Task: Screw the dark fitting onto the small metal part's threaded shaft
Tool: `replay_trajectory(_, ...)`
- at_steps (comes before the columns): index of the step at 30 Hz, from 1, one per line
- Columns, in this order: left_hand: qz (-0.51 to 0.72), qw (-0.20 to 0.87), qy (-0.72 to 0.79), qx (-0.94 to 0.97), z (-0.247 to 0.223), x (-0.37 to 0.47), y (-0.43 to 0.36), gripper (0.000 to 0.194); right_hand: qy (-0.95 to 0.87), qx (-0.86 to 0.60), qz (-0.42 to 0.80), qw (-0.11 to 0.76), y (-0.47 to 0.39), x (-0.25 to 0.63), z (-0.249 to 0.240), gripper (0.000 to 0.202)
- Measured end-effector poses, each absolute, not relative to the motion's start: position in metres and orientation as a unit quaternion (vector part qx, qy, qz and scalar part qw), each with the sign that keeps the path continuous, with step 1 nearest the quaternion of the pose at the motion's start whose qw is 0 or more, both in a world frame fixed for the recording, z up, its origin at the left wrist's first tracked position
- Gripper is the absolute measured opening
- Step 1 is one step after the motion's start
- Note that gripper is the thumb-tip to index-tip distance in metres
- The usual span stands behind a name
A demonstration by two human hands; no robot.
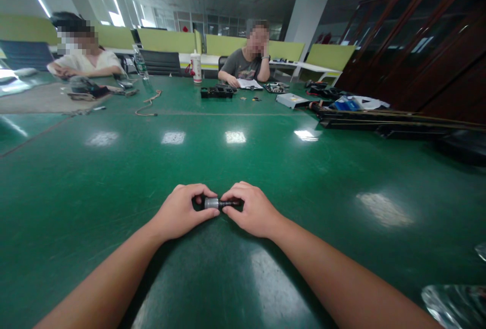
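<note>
Between my hands, low over the green table (197,157), is a small metal cylinder (211,203) joined end to end with a thin dark ridged shaft (229,203). My left hand (185,211) is closed round the silver cylinder, thumb on the near side and fingers on the far side. My right hand (253,209) pinches the dark shaft in the same way. The fingertips of both hands nearly meet at the middle of the part. The outer ends of the part are partly hidden by the fingers.
Two people sit across the table, one left (89,60), one centre (246,60). Along the far side lie a black device (217,92), a white bottle (196,68), a cord (149,104) and a silver box (291,100). Black rails (357,118) lie right; clear plastic (453,303) is near right.
</note>
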State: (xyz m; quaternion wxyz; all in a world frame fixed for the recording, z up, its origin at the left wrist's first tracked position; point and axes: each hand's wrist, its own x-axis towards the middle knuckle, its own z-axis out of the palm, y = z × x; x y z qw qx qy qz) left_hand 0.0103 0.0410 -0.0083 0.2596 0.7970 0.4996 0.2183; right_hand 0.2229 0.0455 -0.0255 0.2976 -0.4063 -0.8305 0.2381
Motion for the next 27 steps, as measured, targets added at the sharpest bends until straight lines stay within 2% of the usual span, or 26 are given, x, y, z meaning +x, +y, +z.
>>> replay_trajectory(27,0.213,0.251,0.502,0.800,-0.0074,0.0101,0.0407,0.022,-0.819,-0.433,0.236,0.295,0.0462,0.2229,-0.0252,0.009)
